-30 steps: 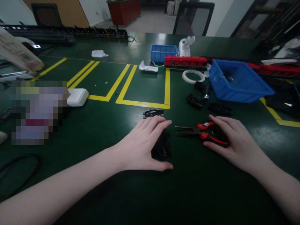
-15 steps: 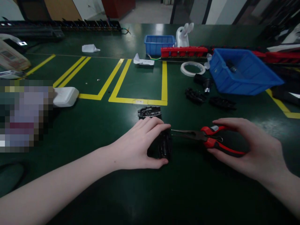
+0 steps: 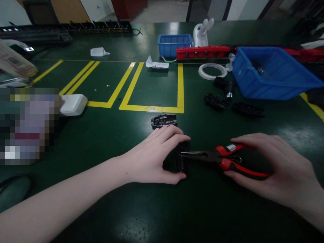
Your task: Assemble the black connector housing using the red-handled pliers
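Work on the black part (image 3: 183, 164) looks unfinished: left grip (image 3: 155, 154) pinches it, right grip (image 3: 280, 167) clasps pliers (image 3: 214, 156), tips over it.

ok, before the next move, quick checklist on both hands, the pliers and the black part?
1. Left hand braced on black part: ok, finger and thumb at its two ends.
2. Right hand on pliers: ok, around the handles.
3. Tips over the black part: ok.
4. Tips gripping something: cannot tell, too small.
5. Left finger and thumb clear of tips: ok, one on each side.
6. Left hand clear of rear part: cannot tell, they overlap in view.
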A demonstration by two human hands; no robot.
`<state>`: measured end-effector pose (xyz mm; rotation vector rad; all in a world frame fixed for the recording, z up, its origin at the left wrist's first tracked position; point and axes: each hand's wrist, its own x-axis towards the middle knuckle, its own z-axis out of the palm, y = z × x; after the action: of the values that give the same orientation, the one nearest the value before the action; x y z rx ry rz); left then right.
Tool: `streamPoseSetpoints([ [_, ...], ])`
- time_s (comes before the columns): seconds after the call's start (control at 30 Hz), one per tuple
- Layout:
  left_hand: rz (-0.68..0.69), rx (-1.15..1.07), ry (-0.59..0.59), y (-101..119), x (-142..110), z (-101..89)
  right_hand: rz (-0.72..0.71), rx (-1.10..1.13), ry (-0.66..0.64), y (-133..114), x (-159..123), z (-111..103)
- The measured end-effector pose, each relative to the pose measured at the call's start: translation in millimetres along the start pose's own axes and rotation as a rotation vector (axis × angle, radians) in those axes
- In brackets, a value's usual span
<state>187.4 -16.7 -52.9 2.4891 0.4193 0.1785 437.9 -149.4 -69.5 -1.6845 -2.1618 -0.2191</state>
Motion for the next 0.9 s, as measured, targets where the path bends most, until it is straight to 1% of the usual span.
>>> streamPoseSetpoints([
  [0.1, 0.019, -0.009, -0.005, 0.0, -0.2, -1.2, -0.031, -0.001, 0.003, -0.6, 0.9, 1.1],
  [0.23, 0.028, -0.042, 0.0, -0.4, -0.7, -0.9, -0.026, 0.019, -0.011, -1.8, 2.1, 1.4],
  [0.5, -0.002, -0.082, 0.017, -1.2, 0.6, 1.2, -0.054, 0.037, -0.029, -4.9, 3.5, -1.9],
  [0.63, -0.021, -0.118, 0.053, -0.9, 1.5, 2.5, -0.112, -0.007, -0.019, -5.2, 5.5, -2.5],
  [0.8, -0.022, -0.129, -0.039, 2.3, 3.2, -2.4, -0.172, -0.079, 0.004, -7.1, 5.1, -6.1],
  [0.9, -0.007, -0.111, -0.065, 3.3, 4.1, -3.6, -0.205, -0.096, 0.008, -7.4, 4.0, -7.7],
])
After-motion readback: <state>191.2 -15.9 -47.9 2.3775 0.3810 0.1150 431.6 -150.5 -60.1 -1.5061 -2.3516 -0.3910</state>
